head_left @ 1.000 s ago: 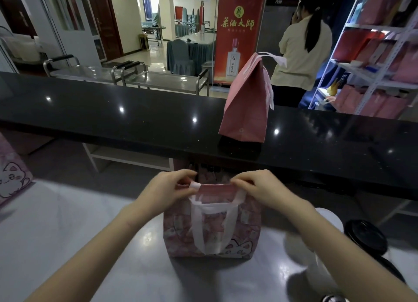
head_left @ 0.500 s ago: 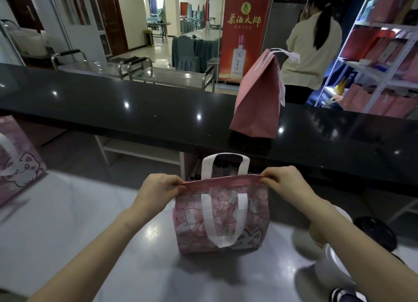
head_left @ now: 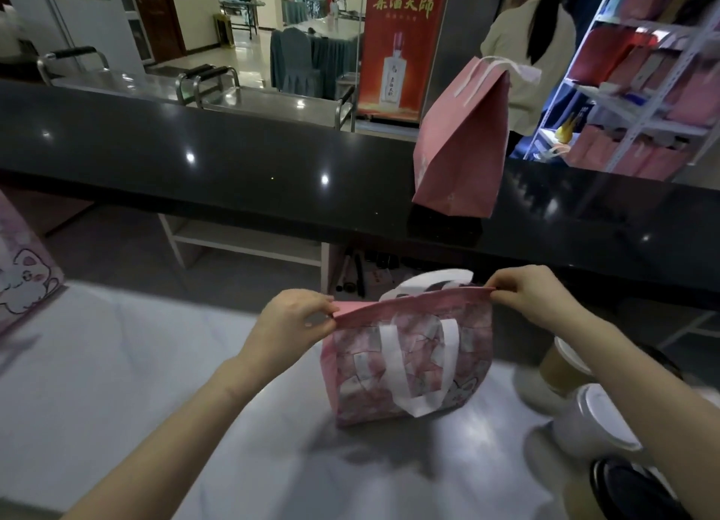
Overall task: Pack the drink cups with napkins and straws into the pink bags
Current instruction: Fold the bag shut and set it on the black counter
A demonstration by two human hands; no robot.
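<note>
The pink bag (head_left: 405,360) we are working on stands upright on the pale worktop (head_left: 136,383), right in front of us, its near white handle hanging down the printed face and its far handle standing up behind the rim. Our left hand (head_left: 290,323) pinches the left corner of the top edge and our right hand (head_left: 526,293) pinches the right corner, both closed on the rim with the mouth drawn flat between them. We cannot see inside, so whether a cup is already in it is not something we can tell.

Just to the right, partly behind our right forearm, sit two open paper cups (head_left: 592,422) and a dark lid (head_left: 631,488), apparently waiting. No napkins or straws show anywhere.

Another pink bag (head_left: 463,145) stands on the black counter (head_left: 233,176) beyond, and a third (head_left: 23,270) shows at the left edge. We judge the job partway through: some bags look handled, while the cups beside us are yet to be packed.
</note>
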